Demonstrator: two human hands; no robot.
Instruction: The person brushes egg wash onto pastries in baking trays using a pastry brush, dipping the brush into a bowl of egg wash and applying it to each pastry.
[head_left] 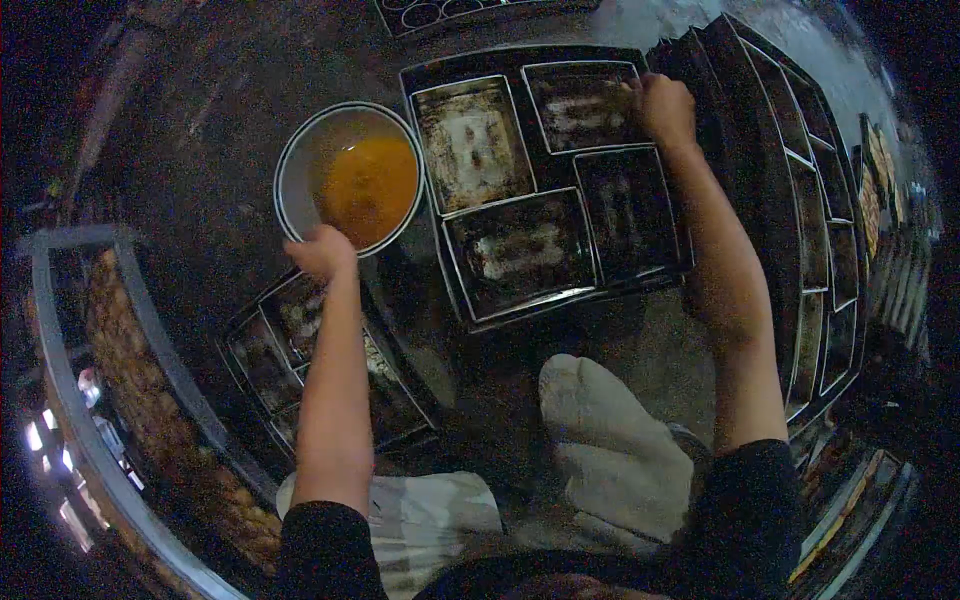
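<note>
A round pale bowl with orange-yellow liquid in it is left of a dark set of joined rectangular baking pans. At the bowl's near rim is my left hand, its fingers curled over the edge. My right hand is closed at the far right corner of the pan set, by the upper right pan. Whatever its fingers hold is hidden or too small to make out. The pans' insides look worn and shiny, with pale patches.
Another pan set lies low on the left, partly behind my left forearm. More pan sets stand on edge at the right. A metal-edged frame with many brown, rounded pieces runs along the left. Part of a further pan set shows at the top.
</note>
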